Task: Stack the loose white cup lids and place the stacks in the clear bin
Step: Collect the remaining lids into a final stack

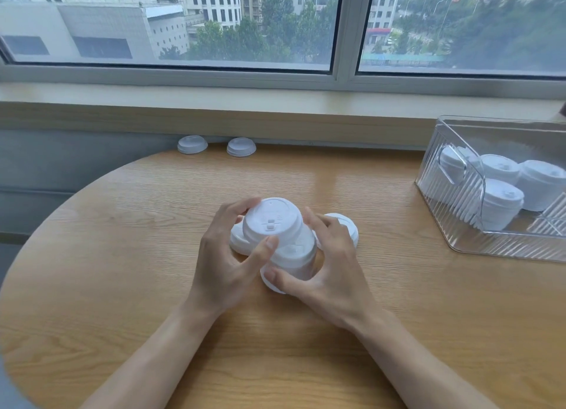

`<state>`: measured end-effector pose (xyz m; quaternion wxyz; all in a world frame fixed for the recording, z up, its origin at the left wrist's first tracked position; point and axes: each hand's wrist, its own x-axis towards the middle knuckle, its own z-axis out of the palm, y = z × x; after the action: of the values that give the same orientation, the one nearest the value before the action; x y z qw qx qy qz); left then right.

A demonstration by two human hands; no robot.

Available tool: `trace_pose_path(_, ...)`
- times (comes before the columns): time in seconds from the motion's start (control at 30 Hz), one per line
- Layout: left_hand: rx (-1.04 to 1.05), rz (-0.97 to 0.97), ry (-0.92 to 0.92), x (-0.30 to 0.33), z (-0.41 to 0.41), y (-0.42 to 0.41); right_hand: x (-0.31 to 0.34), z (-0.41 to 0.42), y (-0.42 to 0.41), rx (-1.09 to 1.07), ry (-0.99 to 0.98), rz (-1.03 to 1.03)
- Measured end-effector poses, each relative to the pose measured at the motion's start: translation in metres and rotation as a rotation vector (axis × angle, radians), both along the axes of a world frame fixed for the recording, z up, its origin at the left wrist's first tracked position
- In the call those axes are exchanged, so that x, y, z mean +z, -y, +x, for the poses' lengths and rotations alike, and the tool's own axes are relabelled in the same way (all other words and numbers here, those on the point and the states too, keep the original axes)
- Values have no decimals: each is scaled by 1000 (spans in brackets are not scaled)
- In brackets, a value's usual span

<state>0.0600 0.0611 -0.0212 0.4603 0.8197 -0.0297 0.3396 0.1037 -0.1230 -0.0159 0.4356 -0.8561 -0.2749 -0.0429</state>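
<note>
Wooden round table (pixel 122 255) under a window: both hands grip a tilted lid stack (pixel 281 240) at centre, left hand (pixel 226 261) on its top, right hand (pixel 327 267) round its base, likely squaring it. Loose lids (pixel 346 225) lie beside; two more (pixel 192 144) sit far. Clear bin (pixel 453 212), right, holds stacks, path unobstructed.

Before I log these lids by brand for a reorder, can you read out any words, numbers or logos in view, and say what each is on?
No text can be read.
Top lid of the held stack: faint embossed marks around the sip tab, too blurred to read.
Clear bin: no label visible.
Red sign on a building outside the window: too small to read.
</note>
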Motion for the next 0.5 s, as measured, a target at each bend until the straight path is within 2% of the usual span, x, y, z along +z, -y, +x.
trace_pose_path(0.17, -57, 22, -56, -1, -2, 1, 2, 17, 42, 59, -114, 70)
trace_pose_path(0.3, -93, 39, -123, -2, -5, 4, -5, 41, 55, -173, -98, 211)
trace_pose_path(0.37, -103, 60, -157, -3, -6, 4, -9, 50, 55, -250, -117, 154)
trace_pose_path(0.5, -111, 124, -194, -4, -7, 4, -16, 54, 48, -234, -164, -17)
